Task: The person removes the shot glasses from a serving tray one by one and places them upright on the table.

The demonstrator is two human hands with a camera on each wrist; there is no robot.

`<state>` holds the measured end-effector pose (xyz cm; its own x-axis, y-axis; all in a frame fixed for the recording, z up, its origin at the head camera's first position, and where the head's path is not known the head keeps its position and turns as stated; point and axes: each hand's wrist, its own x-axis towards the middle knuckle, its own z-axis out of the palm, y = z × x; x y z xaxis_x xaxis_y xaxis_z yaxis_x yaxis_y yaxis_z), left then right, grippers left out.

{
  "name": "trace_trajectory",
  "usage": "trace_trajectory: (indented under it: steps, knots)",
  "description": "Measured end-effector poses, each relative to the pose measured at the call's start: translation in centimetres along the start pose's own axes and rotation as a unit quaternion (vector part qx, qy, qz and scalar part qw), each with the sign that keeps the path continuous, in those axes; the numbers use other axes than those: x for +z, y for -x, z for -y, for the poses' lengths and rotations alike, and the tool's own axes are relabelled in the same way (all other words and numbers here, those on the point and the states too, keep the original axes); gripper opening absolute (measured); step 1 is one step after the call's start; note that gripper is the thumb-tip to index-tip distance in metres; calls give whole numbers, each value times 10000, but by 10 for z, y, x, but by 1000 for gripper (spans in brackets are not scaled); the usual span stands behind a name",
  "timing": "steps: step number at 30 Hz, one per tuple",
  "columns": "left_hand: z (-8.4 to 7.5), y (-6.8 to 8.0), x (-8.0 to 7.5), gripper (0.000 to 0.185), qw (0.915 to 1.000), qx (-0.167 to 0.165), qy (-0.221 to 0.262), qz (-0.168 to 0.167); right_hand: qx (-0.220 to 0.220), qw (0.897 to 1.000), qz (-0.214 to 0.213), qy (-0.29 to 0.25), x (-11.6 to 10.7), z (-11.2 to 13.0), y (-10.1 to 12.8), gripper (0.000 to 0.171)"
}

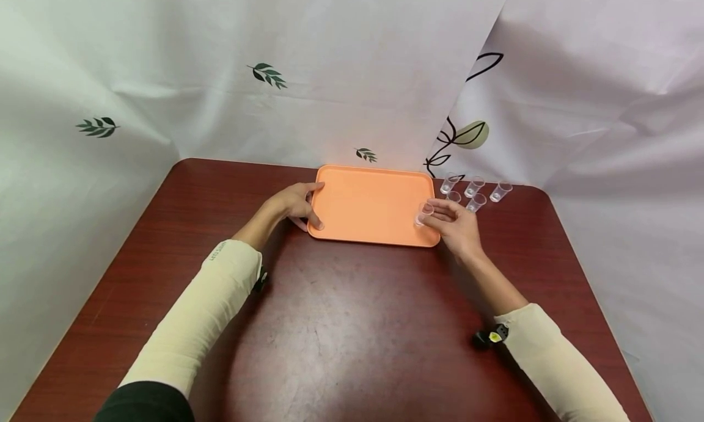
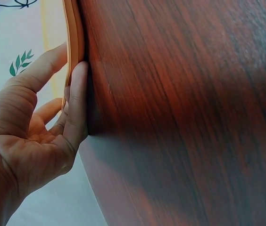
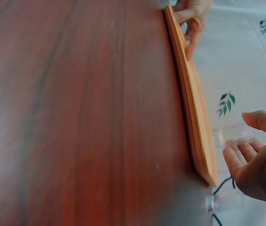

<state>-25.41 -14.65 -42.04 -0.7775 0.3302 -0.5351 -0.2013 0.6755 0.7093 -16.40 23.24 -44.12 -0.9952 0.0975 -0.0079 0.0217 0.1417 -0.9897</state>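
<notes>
An orange tray (image 1: 368, 205) lies flat near the far edge of the table. My left hand (image 1: 299, 203) grips its left end, and the left wrist view has that hand (image 2: 38, 117) with fingers and thumb on both sides of the rim. At the tray's right end, my right hand (image 1: 453, 223) holds a small clear plastic cup (image 1: 422, 215) between thumb and fingers. In the right wrist view this cup (image 3: 221, 136) is upright by the tray's surface, with the right hand (image 3: 260, 155) around it.
Several more clear cups (image 1: 474, 187) stand to the right of the tray, just beyond my right hand. Dark red-brown wood makes up the table (image 1: 341, 324). White sheets with leaf prints (image 1: 266, 74) hang behind the table and along its sides.
</notes>
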Motion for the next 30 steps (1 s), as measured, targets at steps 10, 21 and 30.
trace_trajectory:
  steps: [10,21,30]
  knots:
    - [1,0,-1,127,10000,26,-19,16,61,9994,-321,-100,-31,-3,7,56]
    - [1,0,0,126,10000,34,20,27,238,9958,-836,-290,-75,-5,11,49]
    - [2,0,0,126,10000,40,73,46,488,9874,-1313,-743,-111,-14,6,41]
